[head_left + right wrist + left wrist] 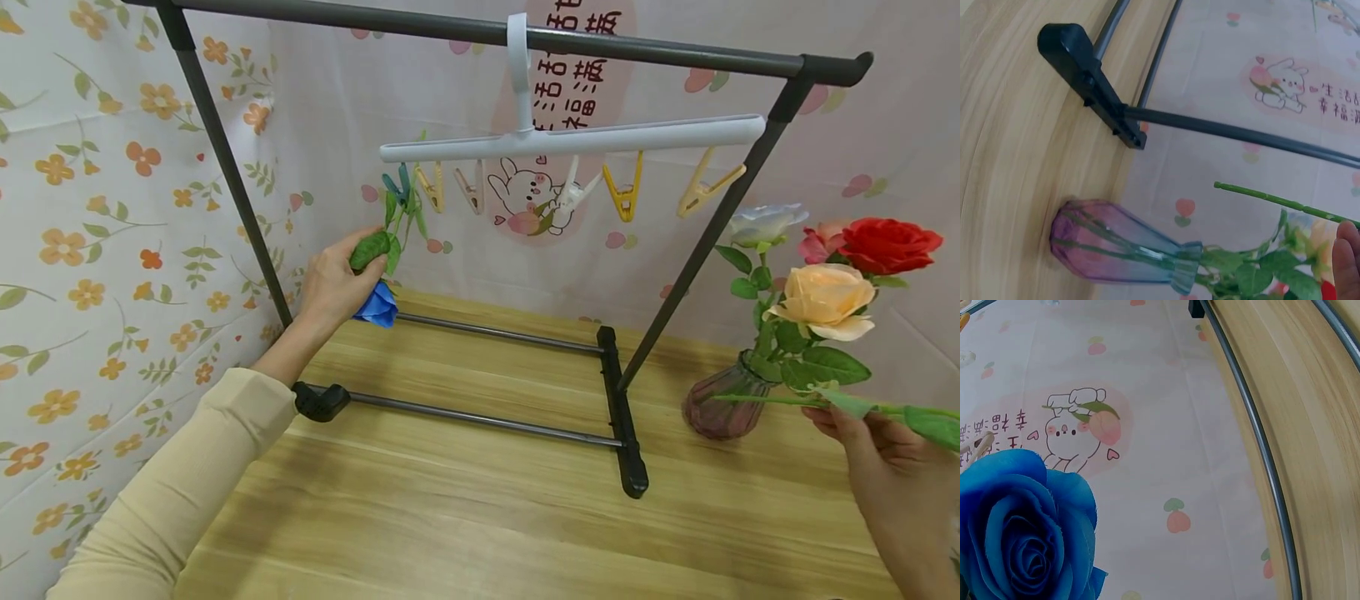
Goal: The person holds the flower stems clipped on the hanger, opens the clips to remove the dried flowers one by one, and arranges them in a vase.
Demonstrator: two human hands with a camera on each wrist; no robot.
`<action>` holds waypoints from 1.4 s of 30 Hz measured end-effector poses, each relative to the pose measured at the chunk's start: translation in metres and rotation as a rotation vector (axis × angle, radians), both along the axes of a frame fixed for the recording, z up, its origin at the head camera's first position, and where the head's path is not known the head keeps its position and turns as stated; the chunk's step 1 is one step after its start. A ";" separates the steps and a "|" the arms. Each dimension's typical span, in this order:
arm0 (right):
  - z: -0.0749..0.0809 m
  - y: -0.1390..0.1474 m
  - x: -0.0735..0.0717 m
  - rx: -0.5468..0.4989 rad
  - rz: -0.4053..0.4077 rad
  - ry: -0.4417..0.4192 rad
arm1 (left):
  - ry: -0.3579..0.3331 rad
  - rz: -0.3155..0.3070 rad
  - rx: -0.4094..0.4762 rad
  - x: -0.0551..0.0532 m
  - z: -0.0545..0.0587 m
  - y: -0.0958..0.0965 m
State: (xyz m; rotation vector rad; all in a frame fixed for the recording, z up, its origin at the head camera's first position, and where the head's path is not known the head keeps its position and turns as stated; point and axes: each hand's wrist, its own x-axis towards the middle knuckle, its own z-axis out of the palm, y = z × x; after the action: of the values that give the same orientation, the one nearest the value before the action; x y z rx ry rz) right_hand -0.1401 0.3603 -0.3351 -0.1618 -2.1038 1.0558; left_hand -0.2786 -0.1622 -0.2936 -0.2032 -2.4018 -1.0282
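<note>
My left hand [330, 279] grips a blue rose [378, 306] that hangs head down, its fingers around the leafy stem [401, 223]. The upper end of that stem overlaps a teal clothespin [397, 183] at the left end of a white hanger [570, 142]. In the left wrist view the blue bloom [1029, 544] fills the lower left corner. At the far right, my right hand [900, 467] pinches a leafy green stem [900, 408], whose other end runs out of the head view. Its cut tip [1241, 189] points past the vase in the right wrist view.
The hanger hangs from a dark metal rack [457, 417] on the wooden table [450, 517]. More clothespins [622, 192] dangle along it. Right of the rack stands a purple glass vase [723, 404] with white, pink, peach and red roses. Patterned cloth [150, 275] lines the left and back.
</note>
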 end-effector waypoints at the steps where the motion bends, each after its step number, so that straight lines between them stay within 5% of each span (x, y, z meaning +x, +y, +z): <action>1: 0.001 0.002 0.001 -0.012 -0.011 -0.028 | 0.000 -0.003 0.000 0.000 0.000 0.000; 7: 0.004 0.015 -0.002 -0.108 0.001 -0.081 | -0.006 -0.007 0.006 -0.001 -0.001 0.001; 15: 0.003 0.023 -0.006 -0.003 0.047 0.139 | -0.003 -0.007 0.005 0.000 -0.001 0.002; 24: 0.003 0.037 -0.009 0.076 0.018 0.178 | 0.009 -0.018 0.004 -0.001 -0.002 0.001; 29: 0.000 0.044 -0.012 0.067 0.082 0.246 | 0.012 -0.020 0.005 -0.001 -0.002 0.002; 42: 0.004 0.047 -0.014 0.126 -0.090 0.057 | 0.020 -0.026 0.008 -0.002 -0.003 0.002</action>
State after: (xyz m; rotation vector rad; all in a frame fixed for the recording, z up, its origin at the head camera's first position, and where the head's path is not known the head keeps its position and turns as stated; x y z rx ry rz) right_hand -0.1541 0.4074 -0.3307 -0.1616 -2.0844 0.8621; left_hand -0.2805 -0.1605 -0.2963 -0.2407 -2.3829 -1.0424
